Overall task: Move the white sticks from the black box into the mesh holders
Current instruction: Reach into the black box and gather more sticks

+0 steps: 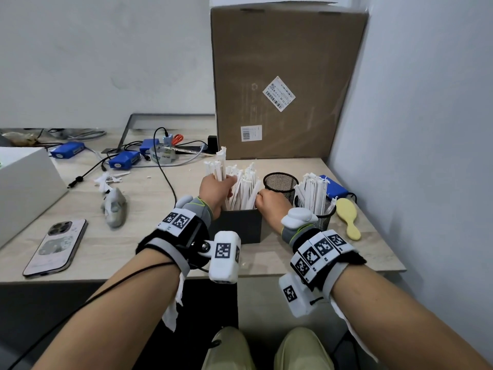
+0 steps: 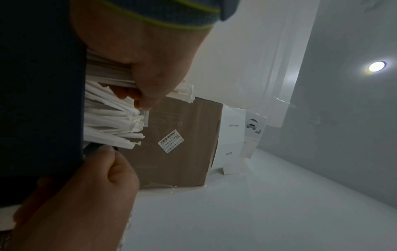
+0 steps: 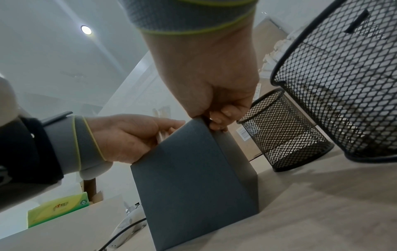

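My left hand grips a bundle of white sticks; my right hand pinches the black box rim. Loose neighbouring sticks could snag and spill beside the box.

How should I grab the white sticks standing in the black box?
Probably from above, around their upper halves. The white paper-wrapped sticks stand upright, and the square black box hides their lower parts. The left hand grips a bunch this way, while the right hand holds the box rim.
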